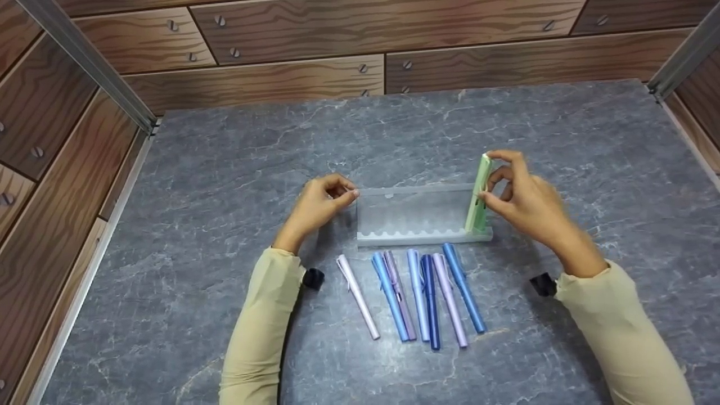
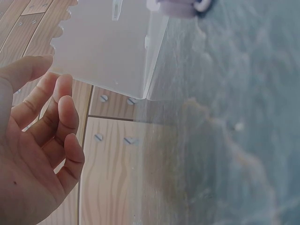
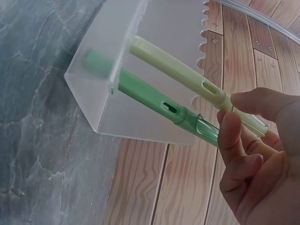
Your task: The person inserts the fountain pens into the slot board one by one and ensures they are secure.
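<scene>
A translucent pen stand (image 1: 413,214) with a notched front edge sits mid-table. My left hand (image 1: 320,205) pinches its left upper corner between thumb and forefinger; in the left wrist view the thumb tip meets the edge of the clear panel (image 2: 101,51). At the stand's right end, my right hand (image 1: 526,202) grips a light green pen (image 3: 178,70) near its clip end, its other end down at the stand. Beside it a darker green pen (image 3: 150,98) leans in the stand, its lower end seen through the frosted wall.
In front of the stand lie several loose pens: a pale lilac one (image 1: 358,298) at the left, then blue and purple ones, a dark blue one (image 1: 431,304), a lilac one (image 1: 450,301) and a blue one (image 1: 464,289). Wood-patterned panels (image 1: 304,79) border the grey marbled table (image 1: 236,152).
</scene>
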`<state>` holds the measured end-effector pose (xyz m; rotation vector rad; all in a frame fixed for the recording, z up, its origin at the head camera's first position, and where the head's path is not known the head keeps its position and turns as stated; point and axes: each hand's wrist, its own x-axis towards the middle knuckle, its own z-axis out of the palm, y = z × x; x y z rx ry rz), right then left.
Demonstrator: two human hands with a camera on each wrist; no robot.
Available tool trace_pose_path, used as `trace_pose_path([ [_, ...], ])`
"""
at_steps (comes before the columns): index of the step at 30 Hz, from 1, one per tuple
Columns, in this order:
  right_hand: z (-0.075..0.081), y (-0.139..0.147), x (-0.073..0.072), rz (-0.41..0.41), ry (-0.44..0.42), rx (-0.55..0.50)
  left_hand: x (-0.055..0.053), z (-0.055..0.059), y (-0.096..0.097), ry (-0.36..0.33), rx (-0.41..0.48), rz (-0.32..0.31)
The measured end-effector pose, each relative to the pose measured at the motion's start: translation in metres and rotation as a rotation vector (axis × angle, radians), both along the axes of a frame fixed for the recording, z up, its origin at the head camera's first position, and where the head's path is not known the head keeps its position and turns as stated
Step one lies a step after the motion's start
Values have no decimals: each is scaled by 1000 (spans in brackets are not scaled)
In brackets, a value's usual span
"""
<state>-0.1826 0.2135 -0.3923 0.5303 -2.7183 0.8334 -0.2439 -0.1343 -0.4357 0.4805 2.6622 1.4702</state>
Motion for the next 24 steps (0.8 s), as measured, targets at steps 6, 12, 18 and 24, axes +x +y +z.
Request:
trace_pose_path([
  [6, -6, 0, -1, -3, 28, 40, -1, -1, 0, 4, 1, 3],
  [12, -9, -2, -2, 0, 19, 59, -1, -2, 0, 19, -4, -2],
  [18, -11, -3, -2, 3, 27, 78, -1, -2, 0, 15, -4, 1],
  [24, -11, -5, -2, 6, 19, 96, -1, -2, 1, 11, 3, 0],
])
